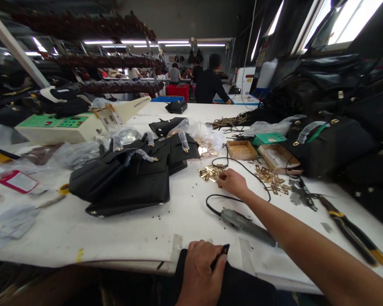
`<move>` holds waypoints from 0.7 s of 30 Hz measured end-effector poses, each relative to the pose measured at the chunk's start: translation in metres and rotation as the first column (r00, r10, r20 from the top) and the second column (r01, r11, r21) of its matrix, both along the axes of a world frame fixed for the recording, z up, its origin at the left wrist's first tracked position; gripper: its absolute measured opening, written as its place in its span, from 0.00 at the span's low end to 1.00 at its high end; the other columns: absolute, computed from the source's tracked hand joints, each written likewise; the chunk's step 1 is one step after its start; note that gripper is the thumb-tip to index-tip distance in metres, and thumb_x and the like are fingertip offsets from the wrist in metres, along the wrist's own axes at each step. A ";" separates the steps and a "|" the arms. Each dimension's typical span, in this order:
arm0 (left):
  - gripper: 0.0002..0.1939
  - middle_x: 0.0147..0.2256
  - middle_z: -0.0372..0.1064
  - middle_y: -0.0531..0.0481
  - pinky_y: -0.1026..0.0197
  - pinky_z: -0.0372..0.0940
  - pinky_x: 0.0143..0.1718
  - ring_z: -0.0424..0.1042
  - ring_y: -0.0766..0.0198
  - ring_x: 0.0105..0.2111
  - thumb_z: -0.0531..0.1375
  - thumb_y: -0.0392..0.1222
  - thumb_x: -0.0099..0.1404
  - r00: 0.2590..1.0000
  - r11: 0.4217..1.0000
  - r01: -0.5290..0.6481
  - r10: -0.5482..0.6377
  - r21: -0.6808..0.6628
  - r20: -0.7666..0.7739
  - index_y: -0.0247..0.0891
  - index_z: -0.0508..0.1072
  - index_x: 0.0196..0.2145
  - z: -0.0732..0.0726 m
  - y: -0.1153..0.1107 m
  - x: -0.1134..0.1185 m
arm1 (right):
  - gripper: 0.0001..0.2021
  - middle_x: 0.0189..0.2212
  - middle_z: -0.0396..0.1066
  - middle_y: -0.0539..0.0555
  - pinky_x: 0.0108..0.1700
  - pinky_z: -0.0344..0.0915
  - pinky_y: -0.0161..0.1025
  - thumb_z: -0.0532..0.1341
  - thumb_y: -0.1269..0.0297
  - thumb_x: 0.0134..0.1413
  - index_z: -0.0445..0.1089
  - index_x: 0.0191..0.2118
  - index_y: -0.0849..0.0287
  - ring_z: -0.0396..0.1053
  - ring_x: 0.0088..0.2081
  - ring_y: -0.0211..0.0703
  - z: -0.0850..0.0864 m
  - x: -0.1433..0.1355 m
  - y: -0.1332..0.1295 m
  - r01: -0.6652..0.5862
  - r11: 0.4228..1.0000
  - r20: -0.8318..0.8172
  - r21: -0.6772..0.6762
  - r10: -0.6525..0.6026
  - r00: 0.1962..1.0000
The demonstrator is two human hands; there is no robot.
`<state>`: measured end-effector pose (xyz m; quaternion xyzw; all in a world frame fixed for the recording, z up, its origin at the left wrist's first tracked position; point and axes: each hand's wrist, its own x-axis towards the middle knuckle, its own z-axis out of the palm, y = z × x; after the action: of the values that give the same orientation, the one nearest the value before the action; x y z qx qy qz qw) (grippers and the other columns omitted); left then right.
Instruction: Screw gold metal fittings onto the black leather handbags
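My left hand [204,270] is closed on a black leather piece [245,287] at the table's front edge, with a small dark tab [225,250] sticking out between thumb and fingers. My right hand [232,182] reaches forward to a pile of gold metal fittings [208,173]. Its fingertips are pinched together at the pile's right side; what is between them, if anything, is too small to make out. Under my right forearm lies a grey corded electric screwdriver [245,225]. A second heap of gold fittings [271,178] lies to the right of that hand.
Black leather bags [137,178] are stacked left of centre. Cardboard boxes [279,159] stand behind the fittings. Long-handled pliers [351,229] with yellow and black grips lie at right, near more black bags [335,144]. A cream machine [60,127] stands at left. A person [209,83] works beyond.
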<state>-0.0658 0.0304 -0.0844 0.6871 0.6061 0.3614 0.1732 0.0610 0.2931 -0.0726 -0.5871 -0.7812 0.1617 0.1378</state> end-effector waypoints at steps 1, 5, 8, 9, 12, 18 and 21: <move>0.06 0.28 0.74 0.51 0.54 0.61 0.37 0.73 0.59 0.31 0.60 0.34 0.66 1.000 1.000 0.002 -0.002 -0.001 0.000 0.41 0.75 0.31 0.000 0.001 0.000 | 0.08 0.41 0.76 0.52 0.33 0.56 0.36 0.65 0.57 0.55 0.77 0.38 0.53 0.70 0.37 0.42 -0.001 0.000 0.000 0.005 1.000 -0.002 -0.003 -0.005 1.000; 0.06 0.28 0.74 0.51 0.54 0.60 0.37 0.72 0.58 0.31 0.60 0.34 0.66 1.000 1.000 0.006 -0.006 -0.015 0.007 0.41 0.74 0.31 -0.002 0.000 0.000 | 0.07 0.38 0.76 0.52 0.32 0.56 0.36 0.65 0.58 0.54 0.77 0.36 0.55 0.70 0.35 0.42 -0.003 0.004 -0.005 0.009 1.000 0.001 0.003 -0.009 1.000; 0.06 0.29 0.74 0.51 0.53 0.60 0.38 0.72 0.58 0.32 0.60 0.34 0.67 1.000 0.999 0.002 -0.001 -0.032 0.024 0.41 0.75 0.32 -0.001 -0.002 0.000 | 0.07 0.38 0.76 0.52 0.34 0.57 0.36 0.65 0.59 0.54 0.76 0.37 0.54 0.70 0.36 0.42 -0.003 0.012 -0.013 -0.019 0.999 0.006 0.033 0.019 1.000; 0.06 0.29 0.74 0.51 0.53 0.60 0.38 0.72 0.58 0.32 0.60 0.35 0.67 1.000 0.999 0.000 0.001 -0.039 0.029 0.41 0.75 0.33 0.000 -0.002 0.001 | 0.07 0.38 0.76 0.52 0.35 0.57 0.36 0.64 0.59 0.55 0.76 0.37 0.54 0.70 0.37 0.42 -0.003 0.015 -0.016 -0.032 0.998 0.008 0.045 0.032 0.999; 0.06 0.29 0.74 0.51 0.53 0.59 0.38 0.71 0.58 0.32 0.60 0.35 0.67 0.999 0.998 -0.005 0.007 -0.064 0.038 0.41 0.76 0.33 0.003 -0.002 0.002 | 0.07 0.40 0.75 0.52 0.37 0.58 0.36 0.63 0.59 0.57 0.76 0.37 0.54 0.70 0.38 0.42 -0.001 0.024 -0.025 -0.074 0.994 0.018 0.079 0.073 0.997; 0.05 0.30 0.74 0.51 0.53 0.58 0.40 0.71 0.57 0.33 0.60 0.35 0.67 0.999 0.998 -0.019 0.022 -0.063 0.043 0.41 0.76 0.33 0.001 -0.002 0.004 | 0.12 0.48 0.73 0.55 0.42 0.61 0.37 0.63 0.59 0.58 0.76 0.47 0.52 0.69 0.47 0.47 0.011 0.018 -0.031 -0.189 0.970 0.097 0.153 0.175 0.980; 0.05 0.31 0.75 0.51 0.53 0.58 0.40 0.72 0.58 0.34 0.60 0.36 0.68 0.997 0.998 -0.036 0.039 -0.054 0.060 0.40 0.75 0.34 -0.001 -0.003 0.005 | 0.08 0.44 0.75 0.57 0.42 0.61 0.38 0.62 0.61 0.59 0.78 0.39 0.54 0.69 0.47 0.49 0.015 0.007 -0.025 -0.256 0.960 0.149 0.112 0.239 0.959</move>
<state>-0.0611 0.0269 -0.0855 0.6593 0.6226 0.3695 0.2029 0.0678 0.2676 -0.0580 -0.4838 -0.8650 0.0865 0.1016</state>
